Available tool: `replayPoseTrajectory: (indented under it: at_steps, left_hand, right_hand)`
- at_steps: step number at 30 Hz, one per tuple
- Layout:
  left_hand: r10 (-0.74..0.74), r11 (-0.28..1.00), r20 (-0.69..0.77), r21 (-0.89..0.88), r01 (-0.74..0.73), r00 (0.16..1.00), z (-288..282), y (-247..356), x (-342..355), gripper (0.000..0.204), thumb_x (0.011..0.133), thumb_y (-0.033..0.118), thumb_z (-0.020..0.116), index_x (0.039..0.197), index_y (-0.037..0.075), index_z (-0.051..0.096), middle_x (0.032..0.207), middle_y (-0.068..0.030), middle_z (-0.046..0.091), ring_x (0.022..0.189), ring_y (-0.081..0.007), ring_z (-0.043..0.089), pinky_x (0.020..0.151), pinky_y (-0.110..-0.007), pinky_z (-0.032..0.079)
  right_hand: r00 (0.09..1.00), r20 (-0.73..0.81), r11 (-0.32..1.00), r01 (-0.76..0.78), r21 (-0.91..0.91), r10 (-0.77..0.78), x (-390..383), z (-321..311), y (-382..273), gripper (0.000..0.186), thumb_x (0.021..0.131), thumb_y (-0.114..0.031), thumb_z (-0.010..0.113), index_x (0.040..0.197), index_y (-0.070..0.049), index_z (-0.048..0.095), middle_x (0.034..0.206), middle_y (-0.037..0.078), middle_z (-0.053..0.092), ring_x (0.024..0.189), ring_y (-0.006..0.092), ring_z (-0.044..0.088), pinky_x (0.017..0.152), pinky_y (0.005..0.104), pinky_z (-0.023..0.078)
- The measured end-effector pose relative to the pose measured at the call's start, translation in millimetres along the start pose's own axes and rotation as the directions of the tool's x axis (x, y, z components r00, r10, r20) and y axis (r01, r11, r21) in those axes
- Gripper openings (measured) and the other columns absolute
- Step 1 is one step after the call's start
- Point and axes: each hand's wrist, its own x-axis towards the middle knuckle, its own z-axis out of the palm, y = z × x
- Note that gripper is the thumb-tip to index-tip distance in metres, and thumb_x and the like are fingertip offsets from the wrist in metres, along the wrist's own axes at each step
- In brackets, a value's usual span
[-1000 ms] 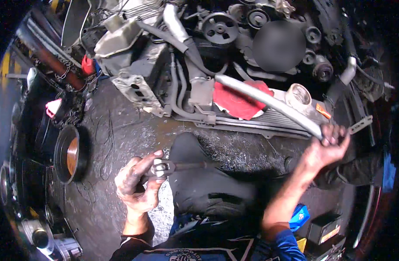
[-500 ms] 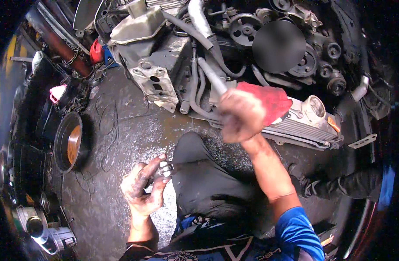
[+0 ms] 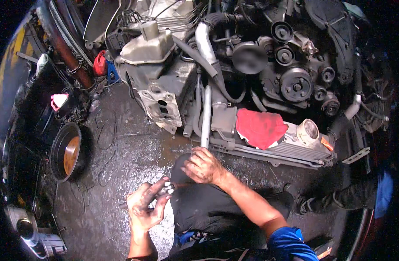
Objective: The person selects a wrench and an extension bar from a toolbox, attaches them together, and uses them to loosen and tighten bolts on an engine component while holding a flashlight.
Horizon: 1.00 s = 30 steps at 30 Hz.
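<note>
My right hand (image 3: 204, 167) is closed around the lower end of a long, light-grey metal pipe (image 3: 206, 117). The pipe points away from me, over the near edge of the engine bay. Lower and to the left, my left hand (image 3: 143, 201) grips a tool with a shiny metal head (image 3: 168, 188) between thumb and fingers. A dark handle end shows behind that hand; the tool looks like a ratchet, though its middle is hidden by my palm. Past my right hand, a red cloth (image 3: 261, 128) lies on top of the radiator (image 3: 269, 153).
The engine with its pulleys (image 3: 296, 85) fills the far right. Left of it stands a whitish plastic reservoir (image 3: 147, 48) above a metal bracket (image 3: 162, 104). A black basin (image 3: 60, 150) with brown contents sits at left, near thin cable on the wet floor (image 3: 134, 148).
My right hand has come down and left, off the red cloth's edge, bringing the pipe nearer to me and more upright in view. My left hand keeps its hold on the metal tool.
</note>
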Motion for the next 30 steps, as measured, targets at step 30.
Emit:
replayPoseTrajectory:
  at_steps: [30]
  left_hand:
    - [0.069, 0.995, 0.283, 0.051, -0.087, 0.957, 123, 46, 8, 0.033, 0.076, 0.027, 0.082, 0.092, 0.001, 0.068, 0.063, -0.0103, 0.063, 0.048, -0.0227, 0.061, 0.045, -0.032, 0.048]
  right_hand:
    - [0.356, -0.451, 0.392, -0.920, -0.014, 0.819, -106, -174, -100, 0.032, 0.092, -0.016, 0.061, 0.118, 0.003, 0.059, 0.098, 0.022, 0.066, 0.086, 0.0366, 0.066, 0.076, 0.0414, 0.051]
